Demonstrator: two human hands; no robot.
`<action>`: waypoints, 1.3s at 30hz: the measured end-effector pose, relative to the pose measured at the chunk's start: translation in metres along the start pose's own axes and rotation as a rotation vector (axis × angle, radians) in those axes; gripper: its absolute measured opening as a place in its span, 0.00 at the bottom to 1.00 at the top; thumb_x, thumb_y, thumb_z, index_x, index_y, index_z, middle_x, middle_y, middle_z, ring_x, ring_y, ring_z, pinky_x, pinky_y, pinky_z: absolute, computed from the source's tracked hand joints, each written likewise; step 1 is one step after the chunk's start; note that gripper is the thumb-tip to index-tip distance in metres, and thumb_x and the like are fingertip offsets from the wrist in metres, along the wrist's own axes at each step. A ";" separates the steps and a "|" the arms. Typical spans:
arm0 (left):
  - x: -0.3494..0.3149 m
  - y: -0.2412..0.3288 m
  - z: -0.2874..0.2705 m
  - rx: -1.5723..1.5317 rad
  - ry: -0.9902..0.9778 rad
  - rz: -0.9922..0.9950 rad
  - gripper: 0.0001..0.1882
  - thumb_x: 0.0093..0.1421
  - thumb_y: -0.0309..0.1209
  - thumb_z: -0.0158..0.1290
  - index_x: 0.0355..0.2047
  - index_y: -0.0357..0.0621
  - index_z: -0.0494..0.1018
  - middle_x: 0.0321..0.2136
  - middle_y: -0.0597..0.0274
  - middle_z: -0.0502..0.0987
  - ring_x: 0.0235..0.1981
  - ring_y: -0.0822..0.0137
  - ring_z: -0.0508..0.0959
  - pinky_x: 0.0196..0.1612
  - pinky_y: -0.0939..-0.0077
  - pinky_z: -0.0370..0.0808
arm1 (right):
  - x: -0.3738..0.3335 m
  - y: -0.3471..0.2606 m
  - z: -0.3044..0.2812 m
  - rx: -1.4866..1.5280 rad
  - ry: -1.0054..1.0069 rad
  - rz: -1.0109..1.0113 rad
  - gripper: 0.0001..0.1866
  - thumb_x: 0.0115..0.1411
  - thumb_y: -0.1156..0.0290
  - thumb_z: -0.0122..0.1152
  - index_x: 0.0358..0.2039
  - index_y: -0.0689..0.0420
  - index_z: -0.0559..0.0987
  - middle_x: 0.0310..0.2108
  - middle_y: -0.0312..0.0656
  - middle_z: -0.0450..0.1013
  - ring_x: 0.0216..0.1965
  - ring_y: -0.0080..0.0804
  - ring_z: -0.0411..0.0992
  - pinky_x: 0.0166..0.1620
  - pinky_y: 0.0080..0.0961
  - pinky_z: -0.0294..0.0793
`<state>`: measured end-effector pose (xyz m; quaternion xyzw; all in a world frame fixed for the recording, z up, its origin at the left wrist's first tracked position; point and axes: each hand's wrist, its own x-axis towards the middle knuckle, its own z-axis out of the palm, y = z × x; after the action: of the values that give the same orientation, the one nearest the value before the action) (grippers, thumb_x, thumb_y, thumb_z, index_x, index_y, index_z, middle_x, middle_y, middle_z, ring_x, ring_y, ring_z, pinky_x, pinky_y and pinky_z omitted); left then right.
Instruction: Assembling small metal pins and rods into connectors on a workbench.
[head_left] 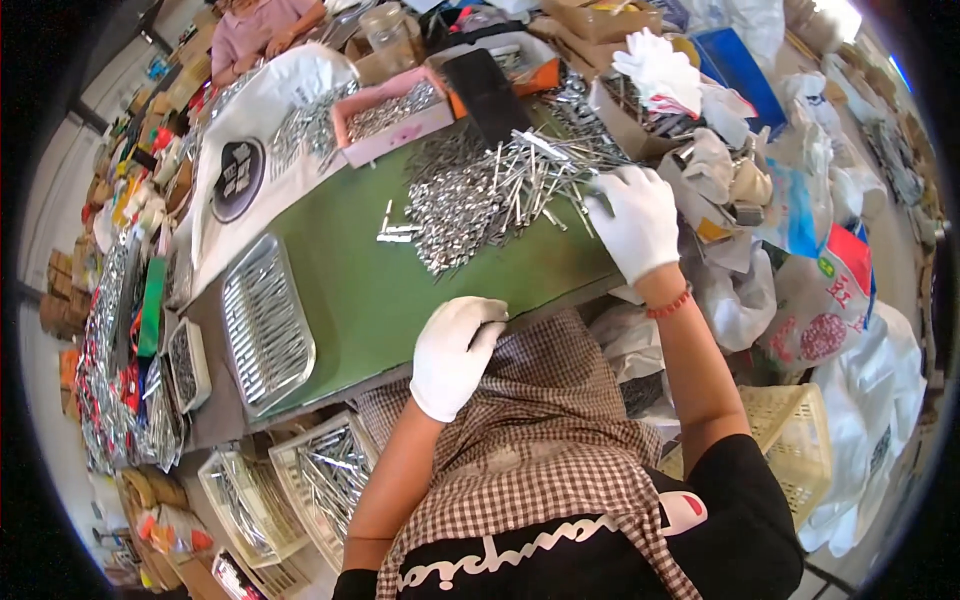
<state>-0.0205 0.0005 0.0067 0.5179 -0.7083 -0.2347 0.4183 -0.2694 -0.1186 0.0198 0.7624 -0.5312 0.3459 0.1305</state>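
Note:
My left hand (455, 355), in a white glove, is at the front edge of the green work surface (360, 300). Its fingers are curled together, and whatever is at their tips is too small to name. My right hand (638, 222), gloved the same way, reaches to the right end of a pile of thin metal rods (540, 180). Its fingers bend inward against that end, hiding what they grip. Left of the rods is a heap of small shiny metal pieces (455, 210). A few short metal tubes (397, 233) lie beside this heap.
A clear tray (309, 350) of aligned metal parts lies to the left. Behind are a pink box (355, 150) of small parts and a dark phone-like slab (483, 95). White gloves (655, 70) top a carton at right. Baskets (285, 460) stand below; another person (265, 35) sits far left.

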 end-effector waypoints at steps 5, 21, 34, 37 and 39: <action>-0.006 -0.013 -0.018 0.415 0.098 0.101 0.06 0.52 0.28 0.61 0.32 0.47 0.81 0.31 0.60 0.77 0.37 0.53 0.76 0.44 0.60 0.72 | 0.032 -0.002 0.019 -0.259 -0.165 -0.199 0.05 0.51 0.68 0.61 0.30 0.48 0.82 0.34 0.39 0.73 0.43 0.39 0.72 0.45 0.39 0.70; -0.009 -0.024 -0.030 0.357 0.084 0.047 0.06 0.53 0.27 0.59 0.33 0.44 0.81 0.32 0.59 0.78 0.36 0.53 0.77 0.44 0.61 0.72 | 0.050 0.025 0.023 -0.470 -0.453 -0.523 0.06 0.58 0.70 0.54 0.34 0.49 0.79 0.35 0.39 0.73 0.41 0.37 0.74 0.42 0.34 0.72; -0.008 -0.022 -0.024 0.354 0.093 0.020 0.06 0.53 0.28 0.60 0.32 0.47 0.81 0.30 0.61 0.77 0.34 0.55 0.76 0.41 0.61 0.72 | -0.023 -0.069 -0.011 0.770 -0.577 0.134 0.05 0.53 0.77 0.68 0.32 0.60 0.82 0.31 0.39 0.78 0.33 0.30 0.77 0.39 0.23 0.75; -0.009 -0.019 -0.025 0.353 0.097 0.002 0.05 0.53 0.28 0.60 0.32 0.47 0.81 0.30 0.62 0.77 0.33 0.55 0.76 0.41 0.61 0.72 | -0.030 -0.066 -0.004 0.642 -0.512 -0.025 0.05 0.51 0.77 0.69 0.29 0.57 0.83 0.31 0.39 0.78 0.33 0.34 0.76 0.38 0.27 0.75; -0.010 -0.019 -0.024 0.359 0.095 -0.005 0.05 0.53 0.28 0.61 0.31 0.48 0.82 0.30 0.63 0.77 0.33 0.55 0.76 0.41 0.61 0.72 | -0.031 -0.066 -0.001 0.540 -0.458 -0.099 0.05 0.50 0.77 0.70 0.28 0.55 0.84 0.30 0.39 0.78 0.33 0.37 0.76 0.38 0.29 0.76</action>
<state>0.0112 0.0056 0.0014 0.5964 -0.7171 -0.0810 0.3515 -0.2165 -0.0691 0.0113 0.8519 -0.3985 0.2870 -0.1816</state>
